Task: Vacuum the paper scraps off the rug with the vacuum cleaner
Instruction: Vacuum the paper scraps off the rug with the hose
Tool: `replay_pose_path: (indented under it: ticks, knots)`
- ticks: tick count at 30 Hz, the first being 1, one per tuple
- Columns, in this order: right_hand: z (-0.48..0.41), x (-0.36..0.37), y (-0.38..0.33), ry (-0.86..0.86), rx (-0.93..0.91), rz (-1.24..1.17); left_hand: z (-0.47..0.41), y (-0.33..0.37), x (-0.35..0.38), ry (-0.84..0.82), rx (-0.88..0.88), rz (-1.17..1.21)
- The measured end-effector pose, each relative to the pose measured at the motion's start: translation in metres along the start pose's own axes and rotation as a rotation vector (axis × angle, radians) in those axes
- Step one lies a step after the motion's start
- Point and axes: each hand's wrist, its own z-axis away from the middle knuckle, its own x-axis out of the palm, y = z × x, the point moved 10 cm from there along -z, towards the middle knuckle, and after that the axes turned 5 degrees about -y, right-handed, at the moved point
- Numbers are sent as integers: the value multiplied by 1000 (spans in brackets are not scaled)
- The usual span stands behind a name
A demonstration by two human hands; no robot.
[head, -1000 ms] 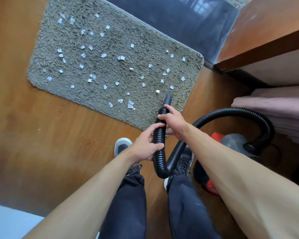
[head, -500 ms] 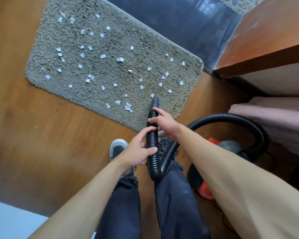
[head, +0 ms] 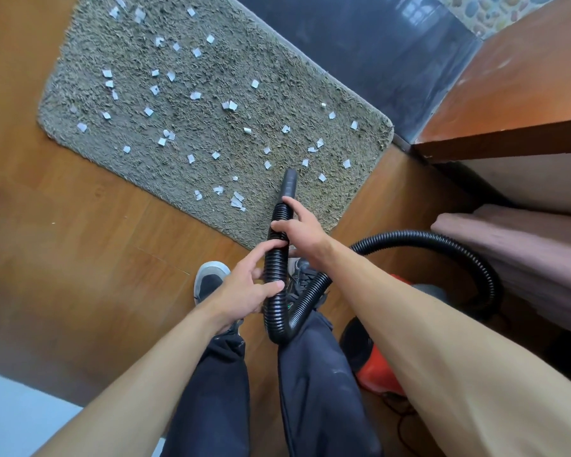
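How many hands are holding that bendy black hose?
2. The left hand grips the hose lower down, just above its bend. The right hand holds it higher up, right behind the smooth nozzle that points over the rug.

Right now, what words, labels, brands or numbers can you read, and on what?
None readable.
The vacuum cleaner shows no label from here; the hose is plain black; the paper scraps look blank.
A green mark on the right shoe is too small to read.
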Motion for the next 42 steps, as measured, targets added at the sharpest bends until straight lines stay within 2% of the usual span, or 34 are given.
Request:
replay_pose_path:
  ticks: [14,28,38,42]
  knots:
    - [-13,-24,-14,45,-42,-66,-22,30,5,-22,46,-121]
    - [4,-47,19,123,8,-202,-29,19,28,-146,-4,-186]
    - [-10,-34,-19,65,-79,-83,-29,36,13,-77,112,-154]
    - [-18,-31,-31,59,-68,-47,-34,43,8,-61,105,-129]
